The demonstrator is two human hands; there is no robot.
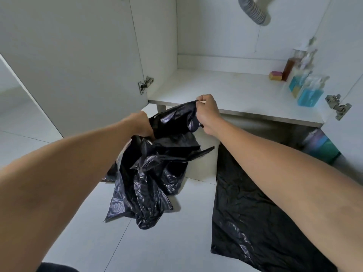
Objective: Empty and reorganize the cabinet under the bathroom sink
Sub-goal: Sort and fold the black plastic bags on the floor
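Right grip (208,112) pinches black bag (149,173) rim; left grip (142,124) looks clenched on it too, fingers hidden. 2nd bag (245,203) flat on floor (88,242), right.

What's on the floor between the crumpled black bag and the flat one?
Head view: just bare white floor tile between the crumpled bag and the flat bag.
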